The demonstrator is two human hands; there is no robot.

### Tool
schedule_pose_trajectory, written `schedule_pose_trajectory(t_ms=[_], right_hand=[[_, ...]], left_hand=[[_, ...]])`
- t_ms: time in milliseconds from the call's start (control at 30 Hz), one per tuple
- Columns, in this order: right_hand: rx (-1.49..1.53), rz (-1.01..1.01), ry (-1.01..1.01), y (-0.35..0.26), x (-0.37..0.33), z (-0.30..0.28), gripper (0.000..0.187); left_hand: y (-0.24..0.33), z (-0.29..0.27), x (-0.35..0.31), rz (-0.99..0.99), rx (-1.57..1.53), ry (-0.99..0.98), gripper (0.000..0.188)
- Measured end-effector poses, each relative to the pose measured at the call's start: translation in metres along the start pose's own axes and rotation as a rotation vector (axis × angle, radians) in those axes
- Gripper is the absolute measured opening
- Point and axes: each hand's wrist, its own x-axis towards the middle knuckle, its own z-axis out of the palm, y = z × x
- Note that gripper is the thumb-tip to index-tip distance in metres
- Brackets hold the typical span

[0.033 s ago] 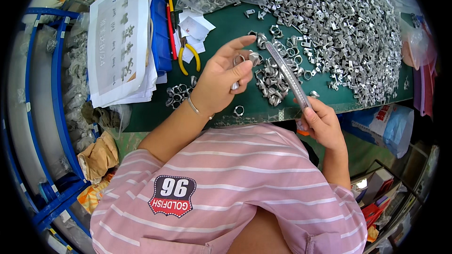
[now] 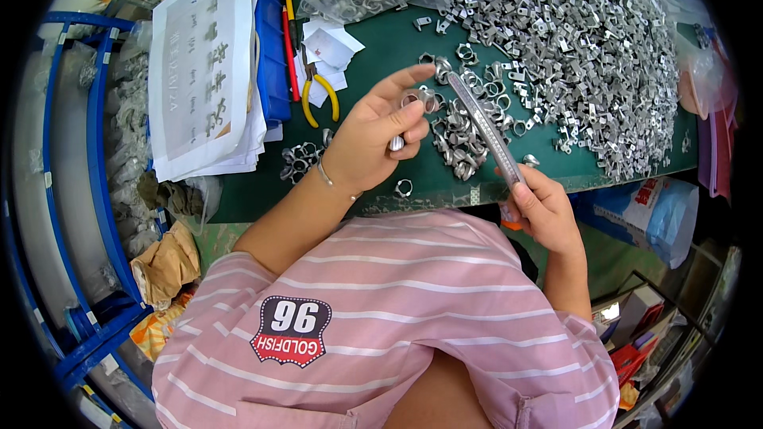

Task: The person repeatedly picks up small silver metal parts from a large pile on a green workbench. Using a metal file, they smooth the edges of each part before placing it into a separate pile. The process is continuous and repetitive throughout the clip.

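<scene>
My left hand point(image 2: 369, 133) is over the green bench with index finger and thumb spread. Its lower fingers are curled around a small silver metal part point(image 2: 396, 143). A blurred metal ring point(image 2: 413, 98) shows between thumb and index finger; whether they touch it I cannot tell. My right hand point(image 2: 543, 208) grips the near end of a long, narrow grey bar point(image 2: 486, 129) with fine marks along it. The bar slants up-left over a heap of ring-shaped metal parts point(image 2: 461, 141). At its far end, beside my left index fingertip, is a ring-shaped part point(image 2: 443, 73).
A large pile of small metal brackets point(image 2: 572, 48) covers the right of the bench. At left are yellow-handled pliers point(image 2: 322, 95), a red pen point(image 2: 288, 56), a blue bin point(image 2: 270, 56) and sheets of paper point(image 2: 199, 71). More rings point(image 2: 300, 160) lie near my left forearm.
The ring between my left thumb and index finger has shifted slightly right and is blurred now. My left index fingertip sits slightly lower and farther right. The right hand and bar look nearly still.
</scene>
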Motion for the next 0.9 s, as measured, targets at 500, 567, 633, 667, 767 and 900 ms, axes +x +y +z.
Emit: schedule_pose_trajectory(t_ms=[500,567,633,667,767,900], right_hand=[[-0.207,-0.039,-0.018,-0.003,0.003,0.009,0.03],[-0.221,-0.038,-0.012,-0.005,0.003,0.011,0.03],[-0.219,-0.037,-0.016,-0.007,0.004,0.011,0.029],[-0.218,-0.034,-0.016,-0.008,0.003,0.011,0.029],[-0.188,-0.041,-0.025,-0.007,0.003,0.009,0.029],[-0.195,-0.042,-0.048,-0.007,0.004,0.007,0.029]], left_hand=[[0.007,0.002,0.001,-0.082,0.128,0.143,0.025],[0.008,0.007,0.0,-0.089,0.261,0.131,0.024],[0.009,0.011,-0.001,-0.084,0.344,0.116,0.024],[0.01,0.013,-0.002,-0.077,0.359,0.106,0.025],[0.008,0.008,-0.002,-0.021,0.423,0.063,0.031],[0.008,0.005,-0.001,0.019,0.514,0.11,0.036]])
